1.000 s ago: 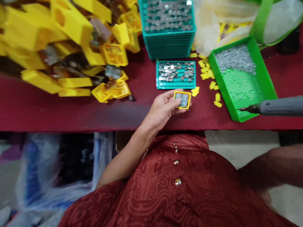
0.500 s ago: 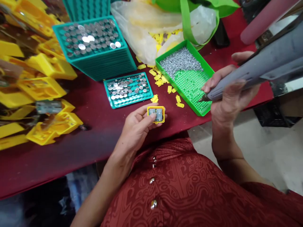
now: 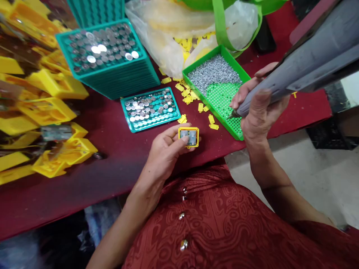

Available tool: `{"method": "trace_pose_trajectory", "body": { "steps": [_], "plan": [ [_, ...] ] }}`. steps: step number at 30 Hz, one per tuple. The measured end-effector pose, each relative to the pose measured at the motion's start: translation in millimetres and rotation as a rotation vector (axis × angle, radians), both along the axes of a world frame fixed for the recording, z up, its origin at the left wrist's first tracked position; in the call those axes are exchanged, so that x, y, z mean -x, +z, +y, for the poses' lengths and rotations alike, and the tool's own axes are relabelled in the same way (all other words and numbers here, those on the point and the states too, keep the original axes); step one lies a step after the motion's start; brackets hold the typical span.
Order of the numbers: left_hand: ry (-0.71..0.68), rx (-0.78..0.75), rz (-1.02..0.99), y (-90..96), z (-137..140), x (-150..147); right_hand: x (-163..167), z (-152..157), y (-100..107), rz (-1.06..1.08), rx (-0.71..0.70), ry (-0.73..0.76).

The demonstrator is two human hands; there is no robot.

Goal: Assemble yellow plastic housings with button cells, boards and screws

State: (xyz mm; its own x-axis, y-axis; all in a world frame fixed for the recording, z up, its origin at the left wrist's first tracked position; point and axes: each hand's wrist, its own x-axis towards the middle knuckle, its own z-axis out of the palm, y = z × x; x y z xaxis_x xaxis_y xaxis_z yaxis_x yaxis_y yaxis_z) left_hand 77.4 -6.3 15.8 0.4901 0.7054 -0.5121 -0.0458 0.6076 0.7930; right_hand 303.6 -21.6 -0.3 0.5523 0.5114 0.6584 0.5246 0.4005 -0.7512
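My left hand (image 3: pixel 165 149) grips a small yellow plastic case (image 3: pixel 192 137) with a circuit board inside, the thumb lying across the board. In my right hand (image 3: pixel 259 112) is a grey electric screwdriver (image 3: pixel 288 67), tilted so its tip points down and left. The tip is over the lower part of a green perforated tray (image 3: pixel 214 109); whether it touches the tray I cannot tell. Small silver screws (image 3: pixel 212 74) heap at that tray's far end. A teal tray (image 3: pixel 150 108) of coin cells lies beyond my left hand. Small yellow plates (image 3: pixel 187 93) are scattered between the two trays.
Stacked teal trays (image 3: pixel 112 78) with round cells on top stand at the back left. Yellow housings (image 3: pixel 56 108) pile up at the left. A clear plastic bag (image 3: pixel 157 30) and a green bag strap (image 3: pixel 221 26) lie behind. The red table's front edge runs just before me.
My right hand has shifted left with the screwdriver, its tip moving slightly left over the green tray. My left hand and the yellow case have moved slightly right.
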Motion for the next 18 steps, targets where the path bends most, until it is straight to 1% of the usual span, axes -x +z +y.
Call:
{"method": "trace_pose_trajectory", "body": {
  "steps": [1,2,4,8,10,14,18],
  "plan": [
    [0.005,0.003,0.003,0.4,0.5,-0.1,0.0,3.5,-4.3,0.02,-0.063,-0.003],
    [0.009,0.008,0.004,0.8,1.0,-0.3,0.1,6.1,-7.3,0.036,-0.084,-0.003],
    [0.018,0.023,-0.001,1.4,1.9,-0.5,0.5,8.2,-9.3,0.066,-0.069,0.006],
    [0.022,0.035,-0.008,2.1,3.1,-0.5,3.3,3.7,-3.5,0.088,-0.041,0.045],
    [0.025,0.035,-0.008,2.5,3.5,-0.5,5.0,1.4,0.3,0.094,-0.055,0.063],
    [0.02,0.055,-0.018,3.8,3.4,-1.4,5.9,1.9,4.2,0.073,-0.059,0.044],
    [0.014,0.092,-0.038,4.3,2.2,-1.7,5.0,4.1,5.2,0.111,-0.133,0.051]
  ]
}}
